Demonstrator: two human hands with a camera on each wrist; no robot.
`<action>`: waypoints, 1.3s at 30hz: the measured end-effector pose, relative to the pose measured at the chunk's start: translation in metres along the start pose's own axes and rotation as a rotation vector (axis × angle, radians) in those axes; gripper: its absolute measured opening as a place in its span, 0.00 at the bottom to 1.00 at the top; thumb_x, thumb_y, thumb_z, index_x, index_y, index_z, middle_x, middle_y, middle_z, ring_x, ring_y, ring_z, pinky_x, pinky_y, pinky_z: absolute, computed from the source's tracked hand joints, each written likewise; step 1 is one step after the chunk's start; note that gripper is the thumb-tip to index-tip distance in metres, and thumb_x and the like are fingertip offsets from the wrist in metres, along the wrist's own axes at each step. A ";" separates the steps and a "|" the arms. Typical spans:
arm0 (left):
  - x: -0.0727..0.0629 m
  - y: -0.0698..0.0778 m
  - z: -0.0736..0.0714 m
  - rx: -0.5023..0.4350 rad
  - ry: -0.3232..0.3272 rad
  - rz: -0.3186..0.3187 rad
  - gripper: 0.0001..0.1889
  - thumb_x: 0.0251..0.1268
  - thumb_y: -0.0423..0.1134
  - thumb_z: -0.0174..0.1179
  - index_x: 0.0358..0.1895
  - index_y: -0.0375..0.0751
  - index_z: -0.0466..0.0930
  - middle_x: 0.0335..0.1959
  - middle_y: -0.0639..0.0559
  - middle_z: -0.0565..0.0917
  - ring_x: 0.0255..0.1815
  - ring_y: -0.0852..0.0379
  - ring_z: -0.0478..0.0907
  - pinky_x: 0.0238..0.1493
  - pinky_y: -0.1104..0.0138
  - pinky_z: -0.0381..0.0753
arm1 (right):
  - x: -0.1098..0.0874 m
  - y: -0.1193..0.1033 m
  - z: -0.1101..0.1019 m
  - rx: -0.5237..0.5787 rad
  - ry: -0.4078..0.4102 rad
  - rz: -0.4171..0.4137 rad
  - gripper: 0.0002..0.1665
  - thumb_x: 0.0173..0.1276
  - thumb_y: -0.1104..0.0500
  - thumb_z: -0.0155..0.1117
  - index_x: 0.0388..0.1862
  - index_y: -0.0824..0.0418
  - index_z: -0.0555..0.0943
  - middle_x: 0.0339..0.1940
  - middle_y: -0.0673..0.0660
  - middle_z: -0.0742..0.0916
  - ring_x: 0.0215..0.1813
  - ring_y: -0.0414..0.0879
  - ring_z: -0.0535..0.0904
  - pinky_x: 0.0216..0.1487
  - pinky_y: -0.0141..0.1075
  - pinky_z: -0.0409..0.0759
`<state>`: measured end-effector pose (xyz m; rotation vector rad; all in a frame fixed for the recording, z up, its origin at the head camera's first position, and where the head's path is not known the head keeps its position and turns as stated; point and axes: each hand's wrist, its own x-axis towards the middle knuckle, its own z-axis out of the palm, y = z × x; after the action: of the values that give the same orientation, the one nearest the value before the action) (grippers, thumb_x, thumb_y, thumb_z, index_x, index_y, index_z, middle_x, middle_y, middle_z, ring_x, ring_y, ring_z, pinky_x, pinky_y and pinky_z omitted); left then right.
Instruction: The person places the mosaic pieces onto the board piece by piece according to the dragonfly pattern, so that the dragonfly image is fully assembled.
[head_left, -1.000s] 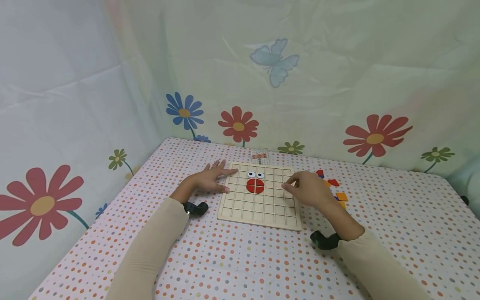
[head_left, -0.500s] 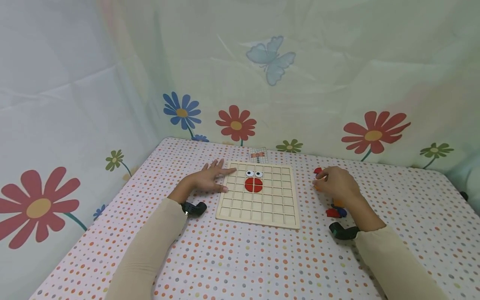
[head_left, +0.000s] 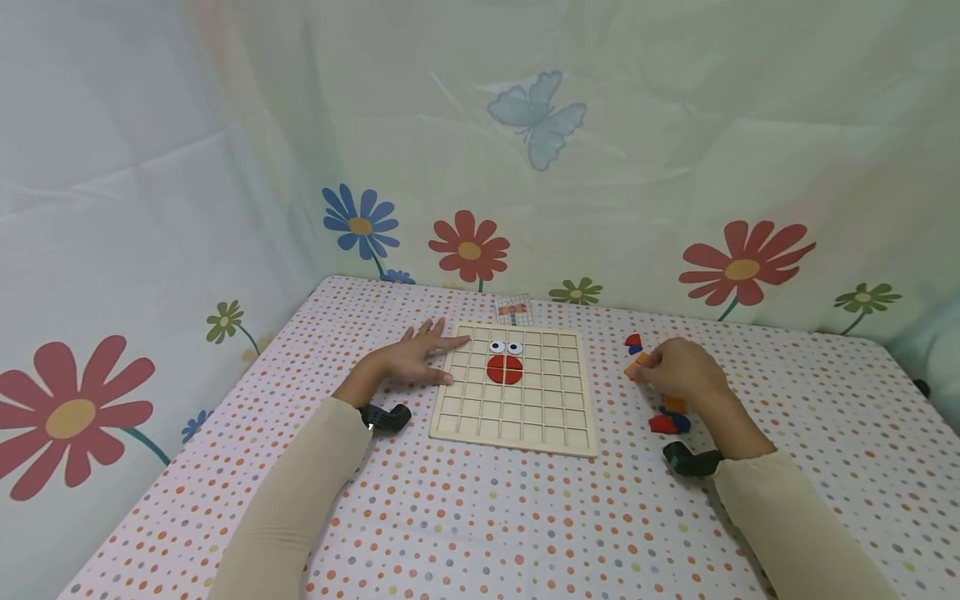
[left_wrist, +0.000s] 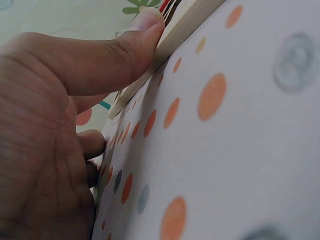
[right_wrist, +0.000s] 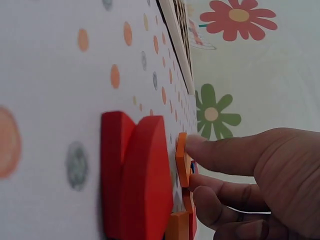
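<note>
My left hand rests at the left edge of a wooden grid board, fingers spread. Its thumb presses on the board's rim in the left wrist view. Two googly-eye tiles and a red circle made of quarter pieces lie in the upper part of the grid. Right of the board, my right hand pinches an orange tile between thumb and fingers. In the right wrist view, that orange tile is tilted up on edge at the thumb tip.
Loose pieces lie around my right hand: a red piece and a blue one beyond it, an orange tile and red pieces nearer. A small pattern card lies behind the board. A printed curtain hangs behind the dotted table.
My right hand has moved right, from over the board's right side to the loose pieces, and now pinches an orange tile. The left hand has stayed at the board's edge.
</note>
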<state>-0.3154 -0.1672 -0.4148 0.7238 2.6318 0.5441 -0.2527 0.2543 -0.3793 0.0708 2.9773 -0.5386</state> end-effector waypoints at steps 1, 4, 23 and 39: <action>0.000 0.000 0.000 0.002 0.000 0.000 0.42 0.62 0.60 0.61 0.78 0.65 0.53 0.82 0.42 0.33 0.82 0.42 0.24 0.78 0.43 0.25 | -0.001 0.000 0.000 0.000 -0.006 0.009 0.26 0.62 0.47 0.69 0.42 0.70 0.83 0.33 0.62 0.86 0.31 0.51 0.77 0.26 0.37 0.75; -0.001 0.001 0.001 0.000 0.001 0.001 0.42 0.62 0.60 0.61 0.78 0.64 0.53 0.82 0.42 0.33 0.82 0.42 0.24 0.78 0.43 0.25 | -0.002 0.000 0.002 0.003 -0.021 0.031 0.28 0.61 0.46 0.70 0.44 0.70 0.82 0.37 0.65 0.85 0.34 0.53 0.77 0.28 0.39 0.75; -0.002 0.002 0.000 -0.004 0.005 -0.007 0.42 0.61 0.60 0.62 0.78 0.64 0.54 0.82 0.42 0.34 0.82 0.42 0.24 0.78 0.43 0.25 | -0.004 0.007 -0.003 -0.014 -0.054 0.023 0.28 0.58 0.48 0.73 0.44 0.72 0.83 0.41 0.67 0.86 0.33 0.51 0.76 0.31 0.39 0.76; -0.002 0.003 0.000 0.001 0.003 -0.017 0.42 0.62 0.59 0.62 0.78 0.67 0.53 0.82 0.43 0.33 0.82 0.44 0.24 0.79 0.45 0.25 | -0.005 0.013 -0.001 0.017 -0.061 0.015 0.25 0.60 0.50 0.72 0.44 0.71 0.83 0.36 0.64 0.84 0.32 0.51 0.75 0.31 0.39 0.76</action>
<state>-0.3124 -0.1661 -0.4134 0.7007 2.6389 0.5403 -0.2467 0.2670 -0.3821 0.0760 2.9108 -0.5538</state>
